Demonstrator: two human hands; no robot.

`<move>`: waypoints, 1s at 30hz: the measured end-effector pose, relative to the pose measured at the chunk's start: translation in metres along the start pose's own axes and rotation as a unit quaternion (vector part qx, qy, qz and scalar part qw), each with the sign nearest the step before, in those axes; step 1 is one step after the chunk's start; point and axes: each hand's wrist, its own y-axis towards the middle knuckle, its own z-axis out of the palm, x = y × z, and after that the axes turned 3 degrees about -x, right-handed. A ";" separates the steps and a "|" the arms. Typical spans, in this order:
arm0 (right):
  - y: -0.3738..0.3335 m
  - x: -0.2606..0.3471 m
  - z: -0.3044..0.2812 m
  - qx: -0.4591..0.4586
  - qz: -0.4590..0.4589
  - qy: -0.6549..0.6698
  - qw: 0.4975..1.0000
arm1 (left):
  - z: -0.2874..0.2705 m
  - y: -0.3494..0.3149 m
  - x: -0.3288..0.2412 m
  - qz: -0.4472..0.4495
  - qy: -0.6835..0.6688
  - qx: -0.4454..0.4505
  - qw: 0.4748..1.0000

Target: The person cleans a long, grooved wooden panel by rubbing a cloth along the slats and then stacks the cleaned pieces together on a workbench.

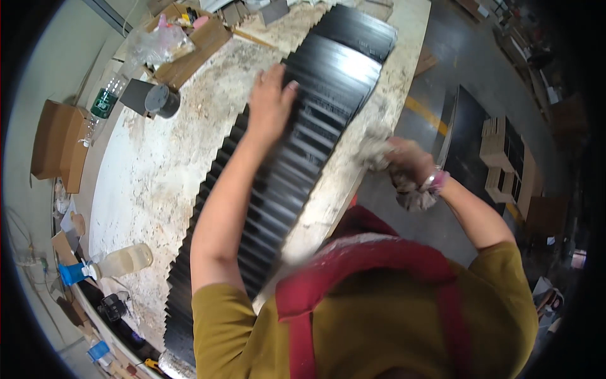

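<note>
A long row of glossy black panels [319, 104], overlapping like steps, runs across the worktable [161, 161] from the far right to the near left. My left hand [270, 107] lies on the left side of this row, its fingers stretched out and holding nothing. Past the table's right edge, my right hand [411, 161] is closed around a crumpled grey rag [377, 148]. Parts of the rag stick out on both sides of the fist, and it is somewhat blurred. The rag appears apart from the panels.
Far left on the table are a cardboard box [201, 50] of odds and ends and a dark round container [162, 101]. A bottle of pale yellow liquid [126, 260] lies nearer. A clear bottle [104, 101] rests by the wall. Stacked boards [502, 151] stand right, over the floor.
</note>
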 end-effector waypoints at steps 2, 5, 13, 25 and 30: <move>-0.004 0.021 -0.029 -0.047 -0.120 0.105 0.986 | 0.000 -0.008 -0.064 -0.081 -0.263 0.089 0.957; 0.009 0.054 0.028 -0.080 -0.123 0.046 0.988 | 0.012 -0.038 -0.146 -0.088 -0.322 0.146 0.931; 0.112 0.090 -0.039 -0.224 -0.334 -0.406 0.820 | -0.036 0.072 -0.042 -0.170 -0.235 -0.173 0.941; 0.186 0.069 -0.032 -0.226 -0.285 -0.552 0.750 | 0.074 0.150 0.056 -0.133 0.183 0.067 0.972; 0.188 0.070 -0.031 -0.215 -0.267 -0.549 0.762 | 0.110 0.154 0.036 0.006 0.037 0.096 0.995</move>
